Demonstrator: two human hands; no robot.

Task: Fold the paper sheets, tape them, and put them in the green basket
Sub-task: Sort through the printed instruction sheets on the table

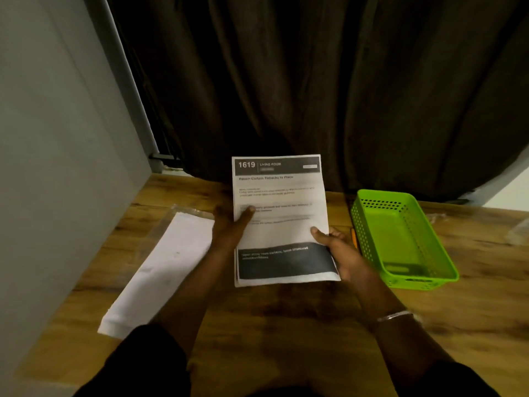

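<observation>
Left hand (229,229), right hand (342,253) at sheet (282,196) edges

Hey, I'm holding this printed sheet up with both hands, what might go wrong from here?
The sheet is off the table, pinched by the left hand and right hand, so a fold made there may come out crooked. What looks like an orange pencil lies between your right hand and the basket; you might knock it. No tape shows in view, which could stall you.
</observation>
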